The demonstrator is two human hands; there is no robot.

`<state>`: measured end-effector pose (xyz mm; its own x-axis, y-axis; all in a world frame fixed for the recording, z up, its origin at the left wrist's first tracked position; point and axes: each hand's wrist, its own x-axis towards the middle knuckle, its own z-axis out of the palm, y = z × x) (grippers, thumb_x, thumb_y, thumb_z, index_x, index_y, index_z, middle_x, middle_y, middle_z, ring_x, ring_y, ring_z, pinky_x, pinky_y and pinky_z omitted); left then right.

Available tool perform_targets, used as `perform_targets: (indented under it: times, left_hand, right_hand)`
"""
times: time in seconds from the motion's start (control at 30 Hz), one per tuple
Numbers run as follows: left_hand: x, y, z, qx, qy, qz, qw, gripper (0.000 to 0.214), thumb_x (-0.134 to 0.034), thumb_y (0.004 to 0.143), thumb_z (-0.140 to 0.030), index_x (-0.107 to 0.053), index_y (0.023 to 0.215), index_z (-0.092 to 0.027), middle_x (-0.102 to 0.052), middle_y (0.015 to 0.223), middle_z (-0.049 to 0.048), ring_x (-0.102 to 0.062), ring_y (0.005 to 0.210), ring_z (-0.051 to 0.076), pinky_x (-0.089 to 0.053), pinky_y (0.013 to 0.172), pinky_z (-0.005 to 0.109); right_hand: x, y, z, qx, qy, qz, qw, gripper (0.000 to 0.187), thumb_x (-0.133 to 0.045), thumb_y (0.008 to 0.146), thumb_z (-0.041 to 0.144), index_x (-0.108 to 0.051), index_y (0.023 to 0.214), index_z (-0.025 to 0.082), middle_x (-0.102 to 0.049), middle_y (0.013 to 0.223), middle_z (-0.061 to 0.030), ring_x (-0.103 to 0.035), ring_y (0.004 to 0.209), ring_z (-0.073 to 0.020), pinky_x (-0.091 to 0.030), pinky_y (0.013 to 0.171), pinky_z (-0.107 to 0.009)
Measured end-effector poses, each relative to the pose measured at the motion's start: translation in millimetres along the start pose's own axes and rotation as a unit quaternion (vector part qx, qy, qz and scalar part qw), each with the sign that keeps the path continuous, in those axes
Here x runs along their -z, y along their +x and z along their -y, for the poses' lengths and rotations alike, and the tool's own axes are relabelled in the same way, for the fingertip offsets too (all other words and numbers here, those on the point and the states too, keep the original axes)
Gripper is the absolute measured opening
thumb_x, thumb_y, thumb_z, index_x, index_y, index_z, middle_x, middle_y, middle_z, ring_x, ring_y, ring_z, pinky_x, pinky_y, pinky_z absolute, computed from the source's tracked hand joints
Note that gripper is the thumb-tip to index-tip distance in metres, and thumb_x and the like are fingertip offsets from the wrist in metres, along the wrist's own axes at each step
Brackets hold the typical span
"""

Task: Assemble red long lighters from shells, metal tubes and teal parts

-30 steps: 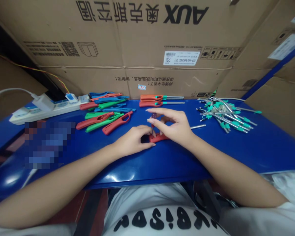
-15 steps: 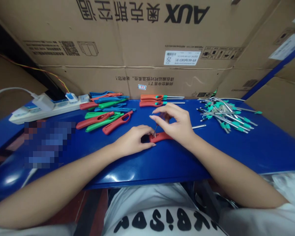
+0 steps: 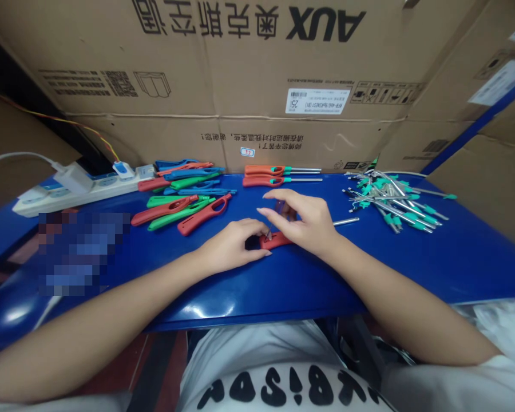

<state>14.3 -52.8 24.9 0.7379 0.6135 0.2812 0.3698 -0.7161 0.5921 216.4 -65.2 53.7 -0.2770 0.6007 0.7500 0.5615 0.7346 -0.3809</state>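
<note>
A red long-necked gas lighter (image 3: 276, 239) lies on the table in front of me, its metal tube pointing right. The thumb and fingers of my left hand (image 3: 230, 246) close around its butt end. My right hand (image 3: 305, 220) is over the lighter's middle and hides much of it. A small screwdriver (image 3: 279, 208) with a dark purplish handle is in my right hand, its thin shaft slanting down to the lighter's body by my left fingertips. My right thumb and forefinger are apart, and the other fingers curl at the handle. Where the tip sits I cannot make out.
Several red, green and blue lighter casings (image 3: 181, 197) lie at the left. Complete lighters (image 3: 264, 181) lie at the back by the cardboard (image 3: 163, 134). A pile of metal tubes with teal parts (image 3: 395, 200) is at the right. A power strip (image 3: 86, 189) stands back left.
My right hand has tilted and shifted slightly left and down, and more of the screwdriver's handle shows. My left hand keeps its place on the lighter.
</note>
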Motion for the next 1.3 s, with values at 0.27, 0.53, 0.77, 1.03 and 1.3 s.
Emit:
perform_targets:
  times: [0.27, 0.53, 0.77, 1.03, 1.3]
  left_hand:
    - [0.4, 0.2, -0.4, 0.001, -0.007, 0.004, 1.000, 0.021, -0.076, 0.085, -0.024, -0.065, 0.101, -0.018, -0.070, 0.100, 0.0033, -0.066, 0.095, 0.020, -0.052, 0.088, 0.031]
    - [-0.7, 0.4, 0.2, -0.004, 0.008, -0.006, 1.000, 0.020, -0.076, 0.085, -0.024, -0.064, 0.100, -0.018, -0.069, 0.096, 0.0024, -0.066, 0.090, 0.019, -0.052, 0.085, 0.031]
    - [-1.8, -0.1, 0.9, -0.010, 0.013, -0.010, 1.000, 0.020, -0.076, 0.084, -0.023, -0.064, 0.099, -0.017, -0.069, 0.098, 0.0035, -0.066, 0.090, 0.019, -0.052, 0.085, 0.030]
    - [-1.1, 0.5, 2.0, -0.007, 0.004, -0.004, 1.000, 0.019, -0.075, 0.085, -0.026, -0.064, 0.099, -0.018, -0.069, 0.096, 0.0027, -0.066, 0.092, 0.020, -0.052, 0.085, 0.031]
    - [-1.1, -0.5, 2.2, -0.009, 0.006, -0.010, 1.000, 0.020, -0.075, 0.084, -0.025, -0.064, 0.100, -0.018, -0.070, 0.100, 0.0041, -0.067, 0.093, 0.021, -0.052, 0.087, 0.033]
  right_hand:
    - [-1.2, 2.9, -1.3, -0.053, 0.156, 0.084, 0.983, 0.031, -0.051, 0.102, 0.032, -0.062, 0.128, 0.020, -0.074, 0.099, -0.0025, -0.059, 0.052, -0.0073, -0.052, 0.057, -0.022]
    - [1.1, 0.5, 2.7, 0.039, 0.054, 0.061, 0.996, 0.031, -0.046, 0.104, 0.029, -0.063, 0.128, 0.020, -0.074, 0.112, -0.0069, -0.071, 0.094, -0.0155, -0.057, 0.085, -0.028]
    - [-0.3, -0.7, 2.0, 0.022, 0.029, 0.041, 0.998, 0.025, -0.060, 0.098, 0.032, -0.070, 0.118, 0.020, -0.076, 0.105, -0.0050, -0.070, 0.073, -0.0124, -0.056, 0.074, -0.025]
    - [-2.0, 0.2, 0.9, -0.038, 0.173, 0.125, 0.976, 0.041, -0.035, 0.106, 0.026, -0.048, 0.144, 0.024, -0.071, 0.117, -0.0052, -0.065, 0.061, -0.0071, -0.056, 0.064, -0.022]
    - [1.4, 1.1, -3.3, 0.020, 0.034, 0.050, 0.998, 0.019, -0.065, 0.095, 0.036, -0.071, 0.104, 0.020, -0.076, 0.099, -0.0045, -0.070, 0.077, -0.0140, -0.057, 0.077, -0.025]
